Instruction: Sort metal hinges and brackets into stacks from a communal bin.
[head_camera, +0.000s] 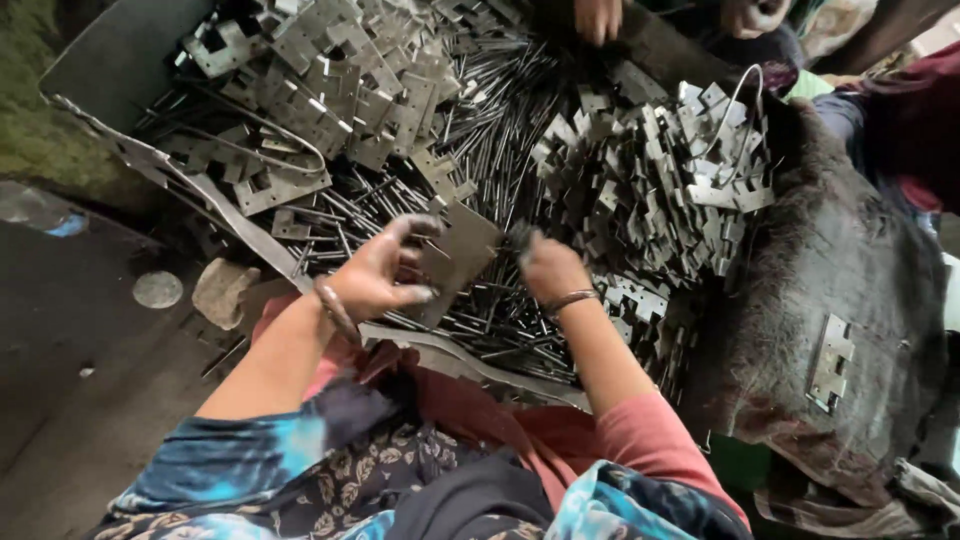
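Observation:
My left hand (385, 268) grips a flat grey metal plate (458, 252) by its left edge, holding it tilted above a heap of thin metal pins (500, 130). Just right of the plate, my right hand (548, 268) is closed with its fingers curled down into the pins; what it pinches is hidden. Both wrists wear metal bangles. Piles of notched metal hinge plates lie beyond, one at the upper left (330, 80) and one at the right (660, 170).
A dark worn cloth (850, 270) covers the right side, with one hinge plate (830, 362) lying on it. Another person's hands (600, 18) work at the top edge. A stone (222, 290) and a round disc (158, 290) lie on the floor at left.

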